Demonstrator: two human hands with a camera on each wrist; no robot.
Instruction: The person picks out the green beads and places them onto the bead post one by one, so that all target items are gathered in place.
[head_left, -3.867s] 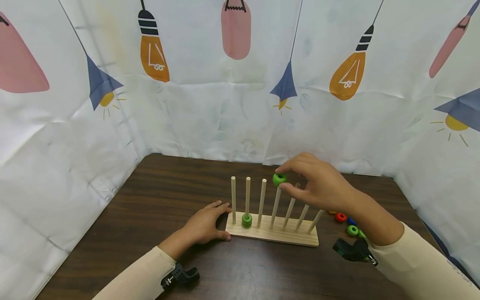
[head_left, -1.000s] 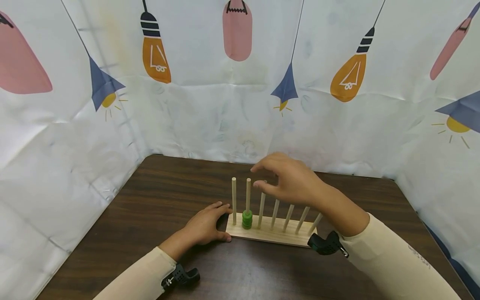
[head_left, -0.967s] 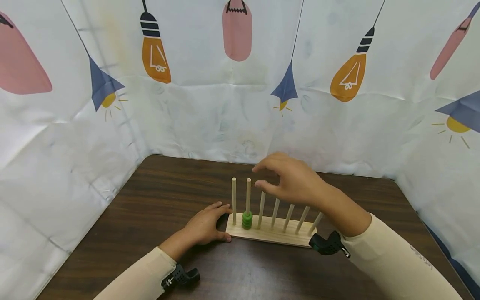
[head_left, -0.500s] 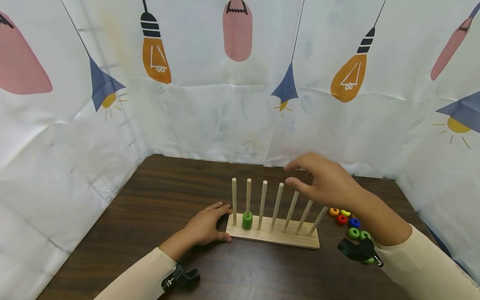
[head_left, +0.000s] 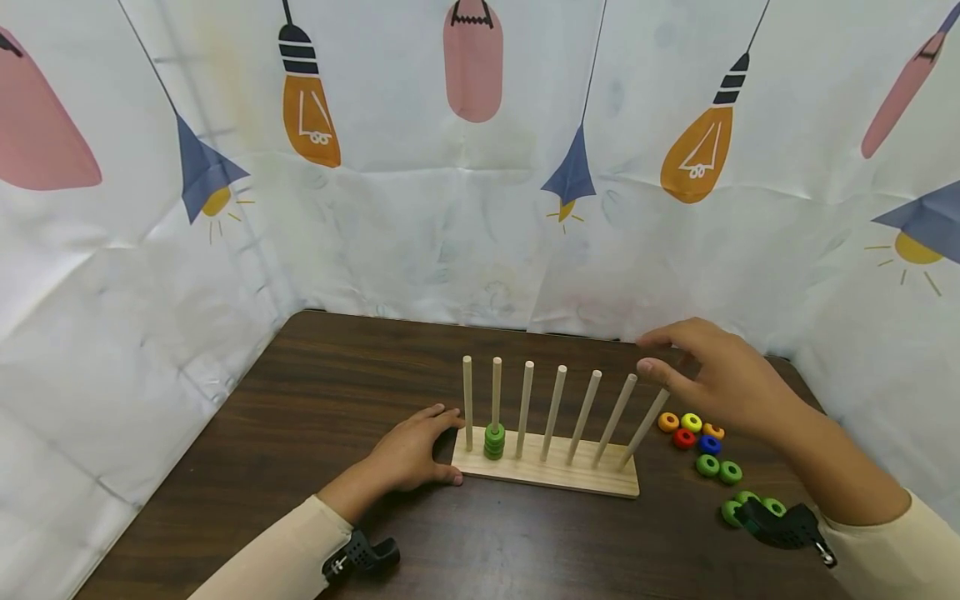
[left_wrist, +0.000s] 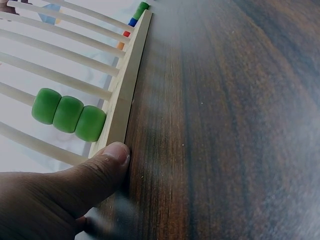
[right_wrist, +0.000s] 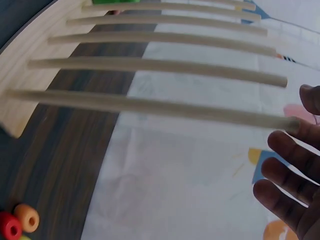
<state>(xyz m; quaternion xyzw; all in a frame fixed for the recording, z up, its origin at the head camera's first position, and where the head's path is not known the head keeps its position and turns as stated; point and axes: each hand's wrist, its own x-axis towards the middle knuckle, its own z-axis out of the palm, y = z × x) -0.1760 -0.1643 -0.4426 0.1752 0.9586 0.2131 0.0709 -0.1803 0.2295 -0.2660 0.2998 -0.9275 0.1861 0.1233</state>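
A pale wooden peg board (head_left: 544, 468) with a row of upright pegs stands on the table. Three green beads (head_left: 494, 442) are stacked on its second peg from the left; in the left wrist view these green beads (left_wrist: 68, 114) sit one against another. My left hand (head_left: 408, 447) holds the board's left end, the thumb at the front corner and fingertips at the back corner. My right hand (head_left: 723, 379) is in the air beyond the rightmost peg (head_left: 645, 427), fingers apart from the thumb, holding nothing. The right wrist view shows its spread fingertips (right_wrist: 280, 145) near the peg tips.
Loose beads lie right of the board: a red bead (head_left: 683, 438), a blue bead (head_left: 710, 445), a yellow bead (head_left: 691, 423), two orange ones and several green beads (head_left: 707, 465). Some are partly behind the right wrist camera (head_left: 780, 525). A printed white cloth (head_left: 420, 242) stands behind the table.
The right hand put a green bead on the second peg, making two into three. It then moved right, past the pegs, uncovering the loose beads. The left hand stayed at the board.
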